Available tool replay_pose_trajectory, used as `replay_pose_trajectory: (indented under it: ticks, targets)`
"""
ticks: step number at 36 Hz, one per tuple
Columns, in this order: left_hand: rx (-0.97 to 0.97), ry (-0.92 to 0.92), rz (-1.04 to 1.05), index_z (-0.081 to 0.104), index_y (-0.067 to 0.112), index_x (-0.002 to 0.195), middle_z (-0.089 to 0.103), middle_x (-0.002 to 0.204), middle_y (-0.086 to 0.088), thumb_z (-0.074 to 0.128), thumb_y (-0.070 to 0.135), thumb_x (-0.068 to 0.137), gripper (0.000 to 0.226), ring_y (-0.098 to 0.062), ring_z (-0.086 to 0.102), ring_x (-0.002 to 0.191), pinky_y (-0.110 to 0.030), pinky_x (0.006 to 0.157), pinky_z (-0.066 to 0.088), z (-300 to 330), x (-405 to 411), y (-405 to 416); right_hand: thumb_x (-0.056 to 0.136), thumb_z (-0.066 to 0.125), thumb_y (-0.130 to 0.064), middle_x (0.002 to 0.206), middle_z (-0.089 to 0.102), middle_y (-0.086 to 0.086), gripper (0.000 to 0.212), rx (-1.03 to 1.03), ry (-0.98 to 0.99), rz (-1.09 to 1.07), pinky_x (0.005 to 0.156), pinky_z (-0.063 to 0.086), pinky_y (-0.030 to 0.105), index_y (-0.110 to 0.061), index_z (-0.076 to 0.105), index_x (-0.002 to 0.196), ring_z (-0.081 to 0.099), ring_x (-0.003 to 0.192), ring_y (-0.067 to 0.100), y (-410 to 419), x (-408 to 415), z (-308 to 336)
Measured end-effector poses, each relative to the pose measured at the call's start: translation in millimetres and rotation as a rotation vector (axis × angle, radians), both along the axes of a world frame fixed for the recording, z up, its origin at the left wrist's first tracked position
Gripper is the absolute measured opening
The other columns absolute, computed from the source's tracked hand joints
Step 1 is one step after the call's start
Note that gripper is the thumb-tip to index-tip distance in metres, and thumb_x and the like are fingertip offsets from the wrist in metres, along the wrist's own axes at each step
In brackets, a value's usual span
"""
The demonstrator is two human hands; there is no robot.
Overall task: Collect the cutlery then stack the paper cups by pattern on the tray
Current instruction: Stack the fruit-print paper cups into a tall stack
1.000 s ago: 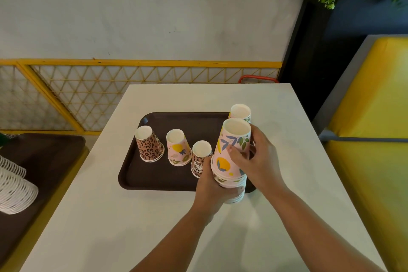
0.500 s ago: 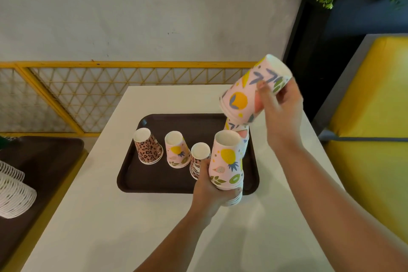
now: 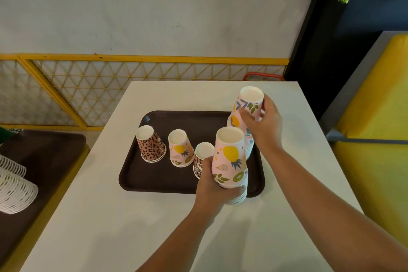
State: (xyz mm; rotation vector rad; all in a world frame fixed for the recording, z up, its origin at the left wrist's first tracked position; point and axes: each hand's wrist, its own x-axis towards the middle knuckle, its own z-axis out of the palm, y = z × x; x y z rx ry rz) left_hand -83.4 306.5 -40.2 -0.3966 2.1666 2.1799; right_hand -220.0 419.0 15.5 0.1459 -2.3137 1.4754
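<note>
Halfway-ish: left grip (image 3: 213,183) holding pineapple stack (image 3: 230,161), right grip (image 3: 261,126) holding leaf stack (image 3: 245,117); three loose cups (image 3: 180,148) left on tray (image 3: 154,181).

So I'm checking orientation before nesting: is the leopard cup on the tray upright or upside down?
Upside down. The leopard cup rests on its wide mouth on the tray, its narrow white base facing up.
</note>
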Motion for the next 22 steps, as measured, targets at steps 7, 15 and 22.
replay_pose_trajectory:
  ticks: [7,15,22]
  targets:
    - [-0.072,-0.005,0.014,0.045,0.037,0.109,0.062,0.107,0.019,0.086,0.029,0.043,0.078,0.003,0.061,0.100,-0.013,0.074,0.051,5.0,-2.2,2.3,0.080,0.067,-0.038,0.128,0.051,0.000,0.059,0.014,0.029,-0.038,0.084,0.037,0.009,-0.015,0.045,0.130,0.046,0.109,0.003,8.1,21.8,-6.8]
    - [-0.117,0.017,0.041,0.043,0.038,0.106,0.060,0.105,0.018,0.088,0.005,0.058,0.073,-0.001,0.060,0.097,-0.009,0.069,0.048,6.5,-4.5,6.4,0.077,0.051,-0.059,0.117,0.054,-0.011,0.063,0.079,-0.062,0.286,0.073,0.046,0.005,-0.020,0.047,0.126,0.057,0.098,0.003,6.5,66.9,10.2]
    - [-0.161,0.031,0.058,0.044,0.024,0.122,0.062,0.115,0.006,0.091,0.023,0.049,0.087,-0.015,0.060,0.108,-0.028,0.087,0.052,5.4,-6.2,9.6,0.073,0.073,-0.039,0.103,0.050,-0.020,0.055,0.148,-0.141,0.368,0.065,0.041,0.000,-0.022,0.049,0.119,0.052,0.083,-0.008,5.7,79.2,12.2]
